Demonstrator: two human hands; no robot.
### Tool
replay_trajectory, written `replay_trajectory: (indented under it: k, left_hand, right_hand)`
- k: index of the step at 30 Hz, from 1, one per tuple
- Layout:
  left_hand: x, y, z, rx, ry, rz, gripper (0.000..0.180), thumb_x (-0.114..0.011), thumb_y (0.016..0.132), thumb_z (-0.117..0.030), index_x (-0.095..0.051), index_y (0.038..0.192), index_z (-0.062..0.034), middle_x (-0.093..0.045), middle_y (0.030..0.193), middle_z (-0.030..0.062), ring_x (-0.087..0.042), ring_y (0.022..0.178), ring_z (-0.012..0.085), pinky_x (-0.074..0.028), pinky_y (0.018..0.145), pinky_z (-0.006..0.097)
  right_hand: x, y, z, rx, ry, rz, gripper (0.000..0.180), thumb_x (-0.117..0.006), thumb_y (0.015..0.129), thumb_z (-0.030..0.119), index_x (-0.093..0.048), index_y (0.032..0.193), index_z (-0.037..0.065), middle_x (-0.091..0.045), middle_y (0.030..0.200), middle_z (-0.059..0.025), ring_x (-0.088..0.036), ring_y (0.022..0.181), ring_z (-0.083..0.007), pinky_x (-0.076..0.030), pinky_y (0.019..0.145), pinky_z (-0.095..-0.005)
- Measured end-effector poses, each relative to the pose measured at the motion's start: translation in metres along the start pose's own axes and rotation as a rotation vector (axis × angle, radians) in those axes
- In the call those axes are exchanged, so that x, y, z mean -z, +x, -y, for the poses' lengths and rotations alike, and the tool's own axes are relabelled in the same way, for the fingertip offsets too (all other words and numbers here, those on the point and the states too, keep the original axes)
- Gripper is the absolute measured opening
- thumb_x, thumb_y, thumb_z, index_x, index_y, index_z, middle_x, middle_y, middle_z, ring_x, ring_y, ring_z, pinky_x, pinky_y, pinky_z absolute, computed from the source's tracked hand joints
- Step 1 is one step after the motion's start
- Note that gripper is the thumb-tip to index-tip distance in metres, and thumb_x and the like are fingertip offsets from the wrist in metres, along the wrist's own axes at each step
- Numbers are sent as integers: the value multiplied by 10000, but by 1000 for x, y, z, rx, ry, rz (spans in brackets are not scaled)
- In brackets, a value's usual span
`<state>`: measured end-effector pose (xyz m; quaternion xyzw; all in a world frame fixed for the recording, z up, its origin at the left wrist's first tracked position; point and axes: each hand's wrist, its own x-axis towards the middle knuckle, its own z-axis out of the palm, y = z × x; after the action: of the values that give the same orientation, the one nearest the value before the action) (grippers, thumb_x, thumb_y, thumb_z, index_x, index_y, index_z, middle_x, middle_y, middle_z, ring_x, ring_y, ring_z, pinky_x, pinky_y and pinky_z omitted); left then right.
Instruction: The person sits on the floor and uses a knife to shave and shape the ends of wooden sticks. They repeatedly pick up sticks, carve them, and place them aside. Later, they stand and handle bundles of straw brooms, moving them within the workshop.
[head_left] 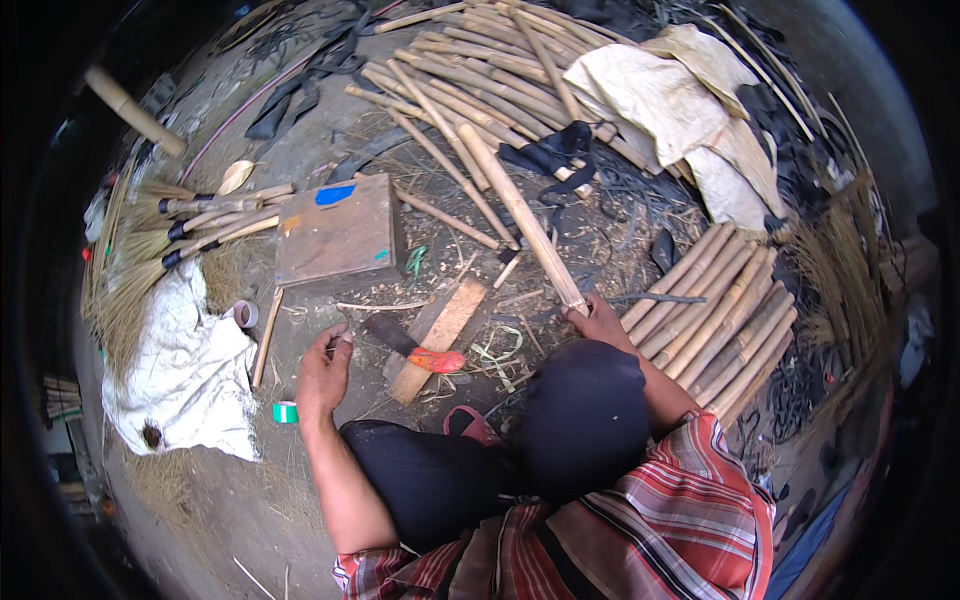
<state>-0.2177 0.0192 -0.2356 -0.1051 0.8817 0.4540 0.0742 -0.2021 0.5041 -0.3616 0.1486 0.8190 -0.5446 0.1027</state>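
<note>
My right hand (600, 322) is closed round the near end of a bamboo pole (522, 218), beside my right knee. The pole slants away to the upper left, its far end over other bamboo. Left of my knees, my left hand (325, 368) is raised above the ground with its fingers loosely curled and apart, and nothing shows in it. Between the hands lies a knife (420, 352) with a dark blade and an orange-red handle. Its handle rests across a wooden board (440, 340).
A wooden box (338, 232) stands ahead, near brooms (215, 225) on the left. Bamboo piles lie at the back (490, 75) and right (712, 315). White sacking (180, 370), green tape (285, 412), pale sacks (665, 95) and dark rubber strips surround me.
</note>
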Motion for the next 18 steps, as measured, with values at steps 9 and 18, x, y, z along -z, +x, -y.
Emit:
replay_trajectory:
  k: [9,18]
  left_hand:
    - [-12,21,14,-60,-42,110,424,-616,1029,-281,-632,1324,23,-671,974,46,-578,864,137,-481,803,295]
    - [-19,6,-14,-170,-41,-24,408,-617,1041,-277,-631,1328,13,-683,1057,77,-616,936,147,-496,879,302]
  right_hand:
    - [66,-135,-22,-44,-102,-653,416,-664,932,326,-595,1161,-15,-702,936,-258,-710,906,-401,-534,799,-455]
    - [107,-151,18,-16,-265,-723,426,-705,916,273,-590,1247,31,-713,996,-227,-714,941,-380,-543,815,-433]
